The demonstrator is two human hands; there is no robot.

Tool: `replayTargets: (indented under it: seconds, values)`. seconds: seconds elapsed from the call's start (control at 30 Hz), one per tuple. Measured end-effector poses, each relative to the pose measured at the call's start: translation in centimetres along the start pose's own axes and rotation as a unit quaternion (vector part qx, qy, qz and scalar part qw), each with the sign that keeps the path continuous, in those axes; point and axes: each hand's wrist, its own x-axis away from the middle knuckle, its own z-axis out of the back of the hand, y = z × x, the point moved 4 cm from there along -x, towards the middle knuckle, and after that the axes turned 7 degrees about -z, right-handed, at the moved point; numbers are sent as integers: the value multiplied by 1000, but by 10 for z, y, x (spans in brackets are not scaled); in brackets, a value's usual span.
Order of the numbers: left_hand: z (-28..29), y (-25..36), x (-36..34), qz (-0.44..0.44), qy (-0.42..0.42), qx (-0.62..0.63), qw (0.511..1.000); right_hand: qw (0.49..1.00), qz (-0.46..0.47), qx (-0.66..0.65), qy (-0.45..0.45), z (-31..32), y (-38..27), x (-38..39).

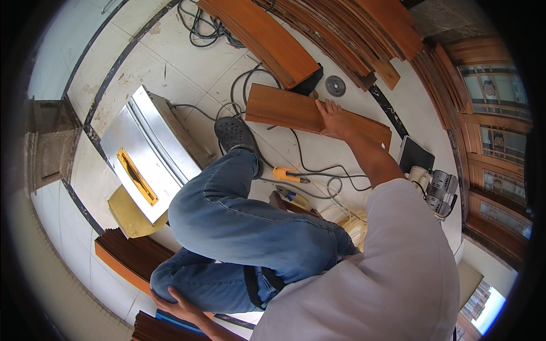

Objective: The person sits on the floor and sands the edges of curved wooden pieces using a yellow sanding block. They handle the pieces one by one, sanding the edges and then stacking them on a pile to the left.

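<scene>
Right hand (pixel 334 118) lay open, fingers spread, palm pressed on one orange-brown wooden board (pixel 296 111) lying on the tiled floor (pixel 170 51). Left hand (pixel 179 307) rested open beside the knee. One table saw (pixel 145 162), one circular blade (pixel 335 86), two pliers (pixel 290 176) lay nearby.

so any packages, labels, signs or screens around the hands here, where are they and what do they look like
No packages, signs or screens show clearly.
Dark flat rectangular panel: on the floor right of the wooden board under the right hand; black, too unclear to tell whether it is a screen.
Table saw: on the floor at left, grey metal top with a yellow insert; no label readable.
</scene>
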Motion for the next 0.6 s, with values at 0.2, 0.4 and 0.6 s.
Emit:
replayTargets:
  seconds: [0.2, 0.4, 0.6]
  values:
    - [2, 5, -1, 11, -4, 5, 1000, 996, 27, -17, -77, 22, -10, 3]
    - [8, 40, -10, -33, -20, 22, 999, 986, 115, -87, -80, 78, -27, 61]
    - [28, 92, -46, -142, -47, 121, 981, 964, 190, -178, -54, 194, -57, 146]
